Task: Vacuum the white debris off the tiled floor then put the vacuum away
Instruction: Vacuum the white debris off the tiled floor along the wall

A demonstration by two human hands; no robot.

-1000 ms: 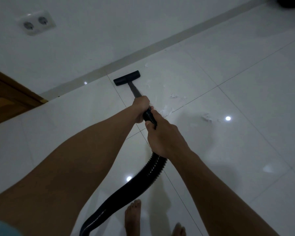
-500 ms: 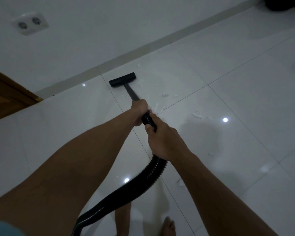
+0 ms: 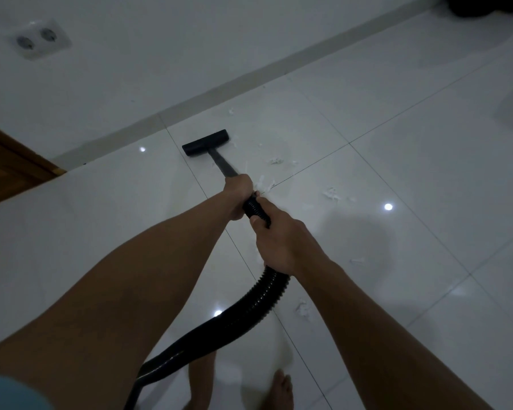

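Observation:
The black vacuum nozzle (image 3: 205, 142) lies flat on the white tiled floor (image 3: 397, 220), close to the skirting. Its dark wand (image 3: 223, 165) runs back to my left hand (image 3: 238, 190), which grips the wand's near end. Just behind it, my right hand (image 3: 282, 241) grips the ribbed black hose (image 3: 258, 300), which curves down to the lower left. White debris (image 3: 332, 194) lies scattered right of the nozzle and wand, with more scraps beside the hose (image 3: 302, 309) and near the skirting (image 3: 231, 111).
A white wall with a double socket (image 3: 42, 39) rises behind the skirting. A wooden door frame (image 3: 15, 165) stands at the left. A dark object (image 3: 486, 4) sits at the top right corner. My bare feet (image 3: 282, 390) stand at the bottom edge.
The nozzle has slid back from the skirting toward me, a short way. My feet have stepped back, and more floor with debris beside the hose has come into view.

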